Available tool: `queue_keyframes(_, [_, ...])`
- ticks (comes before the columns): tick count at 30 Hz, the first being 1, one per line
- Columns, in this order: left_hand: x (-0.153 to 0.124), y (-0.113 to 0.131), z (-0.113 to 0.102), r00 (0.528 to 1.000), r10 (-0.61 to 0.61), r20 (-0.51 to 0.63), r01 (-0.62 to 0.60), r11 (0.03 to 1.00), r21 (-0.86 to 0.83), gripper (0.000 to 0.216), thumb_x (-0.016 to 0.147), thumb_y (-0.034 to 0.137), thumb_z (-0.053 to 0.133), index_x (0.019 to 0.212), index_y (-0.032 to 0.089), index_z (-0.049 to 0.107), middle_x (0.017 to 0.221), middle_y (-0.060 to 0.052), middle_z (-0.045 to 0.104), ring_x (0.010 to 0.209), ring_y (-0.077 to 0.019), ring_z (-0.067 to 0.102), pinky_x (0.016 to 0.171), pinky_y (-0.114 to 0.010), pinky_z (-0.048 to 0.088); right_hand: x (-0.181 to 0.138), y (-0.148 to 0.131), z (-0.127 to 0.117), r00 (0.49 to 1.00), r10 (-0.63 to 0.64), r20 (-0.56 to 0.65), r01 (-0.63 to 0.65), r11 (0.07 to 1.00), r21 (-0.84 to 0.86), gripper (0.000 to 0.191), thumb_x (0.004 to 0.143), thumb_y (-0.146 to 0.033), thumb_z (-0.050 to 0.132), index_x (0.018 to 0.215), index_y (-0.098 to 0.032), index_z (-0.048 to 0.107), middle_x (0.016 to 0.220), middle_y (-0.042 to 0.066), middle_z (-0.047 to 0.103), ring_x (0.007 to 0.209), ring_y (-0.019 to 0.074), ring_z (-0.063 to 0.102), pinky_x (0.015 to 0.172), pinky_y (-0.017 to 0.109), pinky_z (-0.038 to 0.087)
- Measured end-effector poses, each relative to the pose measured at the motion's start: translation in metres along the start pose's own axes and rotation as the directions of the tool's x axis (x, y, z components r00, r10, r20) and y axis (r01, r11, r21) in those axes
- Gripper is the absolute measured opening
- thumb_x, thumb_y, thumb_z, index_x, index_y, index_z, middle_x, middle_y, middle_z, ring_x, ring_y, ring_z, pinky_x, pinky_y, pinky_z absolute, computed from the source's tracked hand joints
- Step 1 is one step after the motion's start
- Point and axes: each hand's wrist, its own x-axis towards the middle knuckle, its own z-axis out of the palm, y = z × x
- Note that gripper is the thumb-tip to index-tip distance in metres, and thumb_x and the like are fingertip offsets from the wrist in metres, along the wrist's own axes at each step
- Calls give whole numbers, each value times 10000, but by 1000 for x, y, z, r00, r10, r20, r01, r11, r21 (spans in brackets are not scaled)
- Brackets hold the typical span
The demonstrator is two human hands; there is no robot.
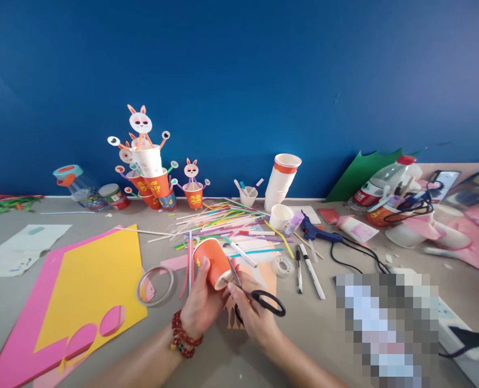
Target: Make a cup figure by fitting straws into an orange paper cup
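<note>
An orange paper cup (210, 260) is tilted on its side over the middle of the table, its white base turned toward me. Wrapped around its left side is my left hand (200, 306), with red bead bracelets on the wrist. My right hand (256, 319) grips black-handled scissors (236, 276), whose blades are apart beside the cup's base. One blade's tip is at the base; whether it pierces it I cannot tell. Beneath the hands lies a peach paper sheet (267, 267) with cut-out shapes.
Behind the cup spread several coloured pipe cleaners and sticks (223, 213). To the left are yellow paper (97, 280) and a tape roll (155, 285). Rabbit-decorated cups (157, 186) and stacked white cups (280, 183) stand along the blue wall. A blue glue gun (320, 233) trails its cord at right.
</note>
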Motion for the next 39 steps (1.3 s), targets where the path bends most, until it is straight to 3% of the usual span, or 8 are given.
queue_keyframes(6, [1, 1, 4, 999, 54, 6, -54, 998, -18, 429, 896, 466, 574, 1077, 85, 653, 870, -101, 704, 748, -201, 660, 707, -308, 523, 0, 1, 1, 998, 47, -40, -44, 996, 74, 351, 970, -377, 464, 756, -198, 678, 775, 39, 651, 769, 192, 624, 789, 313, 493])
queue_keyframes(10, [3, 0, 1, 991, 96, 98, -93, 995, -34, 401, 887, 449, 592, 1074, 99, 648, 898, -95, 700, 664, -171, 626, 603, -279, 478, 2, 0, 4, 987, 149, -68, -130, 966, 224, 370, 929, -434, 513, 695, -192, 669, 741, 41, 634, 714, 188, 601, 704, 293, 511])
queue_keyframes(13, [4, -1, 0, 988, 85, 130, -83, 996, -27, 402, 896, 452, 576, 1059, 92, 650, 866, -87, 692, 586, -140, 584, 578, -273, 465, 1, 2, 6, 984, 153, -97, -124, 960, 252, 363, 931, -447, 513, 715, -200, 668, 724, 37, 630, 702, 191, 600, 705, 301, 522])
queue_keyframes(18, [3, 0, 5, 997, 72, 32, -70, 995, -65, 357, 903, 399, 587, 1064, 85, 644, 812, -72, 674, 727, -163, 633, 687, -261, 508, 0, 5, 3, 993, -72, -98, 74, 997, 8, 268, 983, -336, 457, 925, -242, 701, 846, 58, 680, 820, 221, 636, 823, 349, 517])
queue_keyframes(23, [2, 4, 5, 1000, 3, 24, -3, 1000, -8, 395, 917, 437, 544, 1017, 71, 655, 799, -89, 679, 798, -210, 656, 812, -319, 518, 4, -2, -7, 952, -307, 3, 298, 921, -252, 262, 983, -239, 411, 960, -220, 671, 741, 50, 655, 785, 226, 640, 794, 359, 517])
queue_keyframes(28, [2, 8, 4, 1000, -19, 9, 19, 1000, 1, 373, 920, 422, 552, 989, 69, 653, 842, -104, 690, 780, -190, 655, 733, -280, 524, 9, -2, -11, 911, -400, 96, 405, 828, -387, 245, 958, -171, 418, 822, -194, 620, 747, 55, 621, 741, 206, 613, 734, 349, 489])
queue_keyframes(32, [1, 10, 4, 998, -58, -26, 58, 998, 0, 385, 941, 417, 517, 975, 57, 648, 829, -116, 691, 724, -169, 652, 657, -261, 524, 12, 5, -14, 847, -511, 145, 519, 734, -438, 209, 928, -154, 427, 814, -179, 600, 729, 64, 607, 692, 200, 573, 683, 347, 472])
queue_keyframes(39, [2, 10, 4, 993, -63, -100, 68, 997, 48, 335, 943, 361, 531, 938, 52, 660, 727, -94, 694, 638, -157, 654, 623, -251, 532, 14, 7, -21, 819, -502, 277, 559, 593, -580, 270, 951, -152, 438, 721, -186, 575, 666, 38, 569, 645, 172, 534, 628, 296, 455])
